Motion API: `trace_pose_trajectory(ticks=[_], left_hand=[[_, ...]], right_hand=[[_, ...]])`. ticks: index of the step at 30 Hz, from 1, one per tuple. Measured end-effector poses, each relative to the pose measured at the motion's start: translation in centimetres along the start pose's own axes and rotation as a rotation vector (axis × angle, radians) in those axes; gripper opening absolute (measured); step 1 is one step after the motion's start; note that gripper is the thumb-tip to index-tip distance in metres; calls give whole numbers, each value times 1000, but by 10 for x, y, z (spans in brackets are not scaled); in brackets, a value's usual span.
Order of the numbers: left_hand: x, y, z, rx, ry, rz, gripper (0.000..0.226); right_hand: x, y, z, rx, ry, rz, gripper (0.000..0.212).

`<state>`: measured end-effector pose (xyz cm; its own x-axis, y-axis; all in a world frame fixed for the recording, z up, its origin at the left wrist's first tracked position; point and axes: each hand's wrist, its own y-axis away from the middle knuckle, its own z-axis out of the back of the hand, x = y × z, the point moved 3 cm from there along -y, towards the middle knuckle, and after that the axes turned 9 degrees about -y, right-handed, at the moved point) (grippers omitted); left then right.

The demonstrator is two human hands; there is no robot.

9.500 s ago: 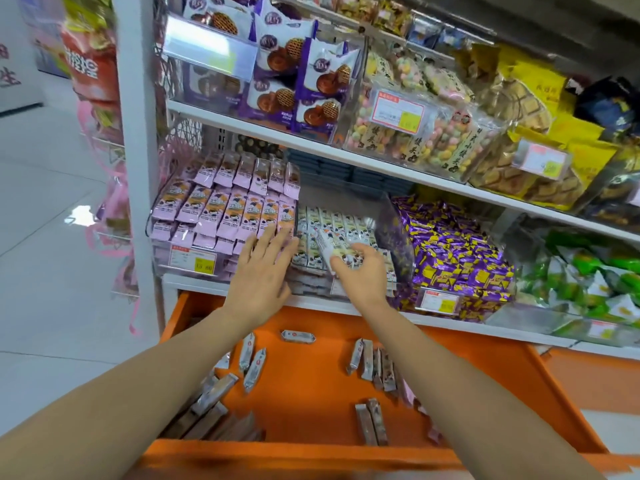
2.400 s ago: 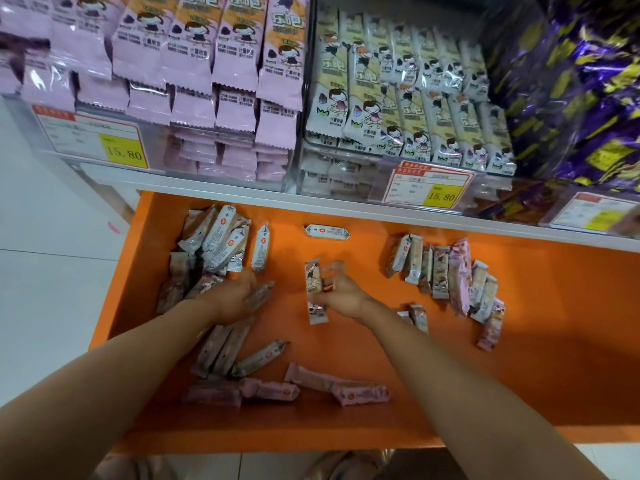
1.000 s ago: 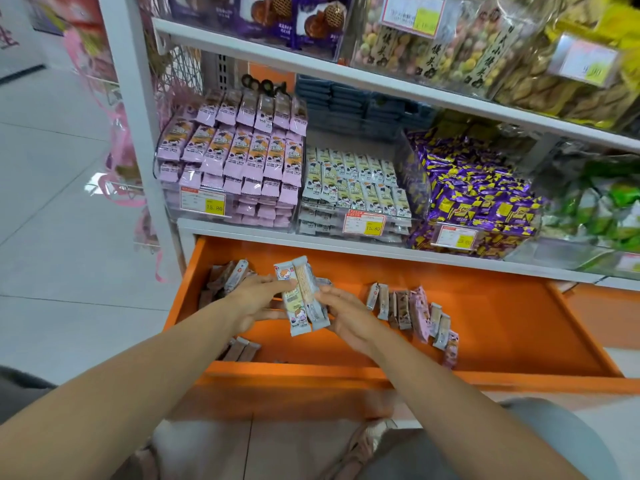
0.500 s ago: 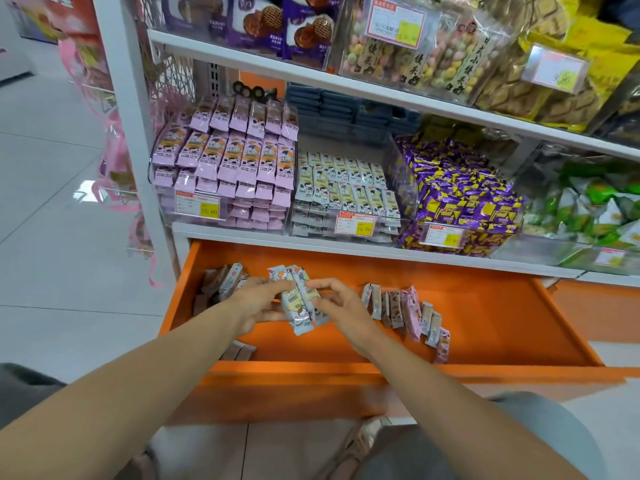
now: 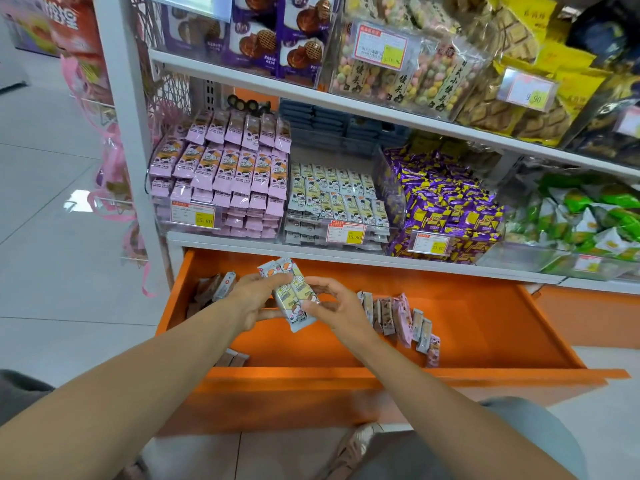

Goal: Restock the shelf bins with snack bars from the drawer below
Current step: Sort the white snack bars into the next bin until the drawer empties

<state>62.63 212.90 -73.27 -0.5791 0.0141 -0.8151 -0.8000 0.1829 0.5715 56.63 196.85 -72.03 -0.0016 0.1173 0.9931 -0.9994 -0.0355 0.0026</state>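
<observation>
Pink bin (image 5: 221,188), above the left end of the drawer (image 5: 294,375): clear walls, stacked high with flat glossy pink wrappers with crimped ends; looks full. Drawer's left corner: loose bars (image 5: 214,289) in a jumble, partly hidden by the forearm. Over the drawer's middle: left hand (image 5: 251,299), fingers curled round the upper part of a bundle of bars (image 5: 292,292); right hand (image 5: 337,306) pinches its lower edge with thumb and fingertips. The bundle is a few slim cream-and-blue foil sticks, held upright, clear of the drawer floor. Above the drawer's middle: cream bin (image 5: 336,202), same print, front rows filled, room behind the back row; judged the destination. Drawer, right of centre: row of bars (image 5: 398,317), mixed pink and grey, leaning on edge. Judgement: partway; bundle not yet shelved, both drawer groups left.
</observation>
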Motion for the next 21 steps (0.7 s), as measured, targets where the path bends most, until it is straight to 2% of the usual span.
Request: trace_pose_trajectory(ticks=[2,3,6,7,9,11,13,15,17,18,21], left_hand=[[-10,3,-6,-11,2,-13,41],[-16,6,-9,0,10,-18,41],[-34,14,-24,48,44,-31,82],[-40,17,-28,58,55,-39,89],[-52,22,-35,83,53,-75,85],[-64,26,-38,103,-40,-172,69],[-79,28,-36,31,-312,-379,54],[-95,30,-27,-182,-746,-671,42],[-108,32,-17,-418,-1090,-973,41],[-113,30,-13,-466,-1202,-1072,45],[-117,8,-5,-435,-1471,-1117,59]], right_hand=[[6,3,0,8,116,48,55],[10,4,-1,-8,191,91,59],[26,3,-1,-155,326,247,55],[32,1,1,-199,343,281,52],[43,-3,6,-256,357,320,46],[51,-10,16,-310,349,331,39],[60,-19,26,-372,354,319,37],[71,-32,35,-423,359,288,38],[81,-49,43,-490,377,268,37],[85,-59,47,-528,387,259,38],[88,-93,55,-618,434,199,39]])
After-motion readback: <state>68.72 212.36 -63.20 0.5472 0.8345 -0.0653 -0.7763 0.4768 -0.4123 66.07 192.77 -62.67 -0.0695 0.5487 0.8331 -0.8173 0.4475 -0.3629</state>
